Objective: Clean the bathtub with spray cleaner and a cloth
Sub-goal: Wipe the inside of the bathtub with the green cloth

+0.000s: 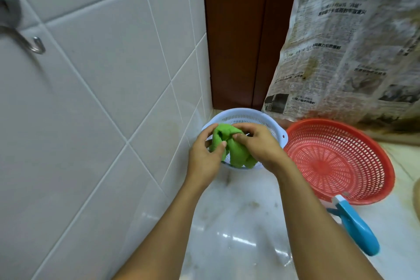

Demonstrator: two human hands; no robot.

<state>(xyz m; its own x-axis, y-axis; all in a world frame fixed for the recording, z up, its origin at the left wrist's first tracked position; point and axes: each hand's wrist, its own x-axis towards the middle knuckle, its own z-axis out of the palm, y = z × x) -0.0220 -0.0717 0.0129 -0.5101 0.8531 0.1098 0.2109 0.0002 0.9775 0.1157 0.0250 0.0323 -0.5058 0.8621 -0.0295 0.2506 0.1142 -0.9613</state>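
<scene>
The step in hand is judged to be preparation: the green cloth is being gathered or wrung over the pale blue basket, and no wiping of a bathtub is shown. The cloth is held directly above the basket's near half by both hands. It is gripped by the left hand at its left end, with the thumb and fingers curled round a fold. Its upper middle is pinched by the right hand, fingers bent over the top.

The cloth is bunched into thick rolls. Its long axis runs roughly from the basket's far left rim down toward its near right rim, and the loose lower end droops to the near rim. Whether water is being squeezed out cannot be told.

The spray bottle is seen well to the right of the basket and nearer the viewer, just beside the right forearm. Its long axis lies diagonally, the white tip pointing toward the red basket and the rounded blue end away from it. Whether it stands or lies flat cannot be told. The red basket sits just right of the pale blue one, and a newspaper hangs beyond both.

The next move is judged to call for one hand to be freed, the cloth kept in the other, and the bottle taken up.
</scene>
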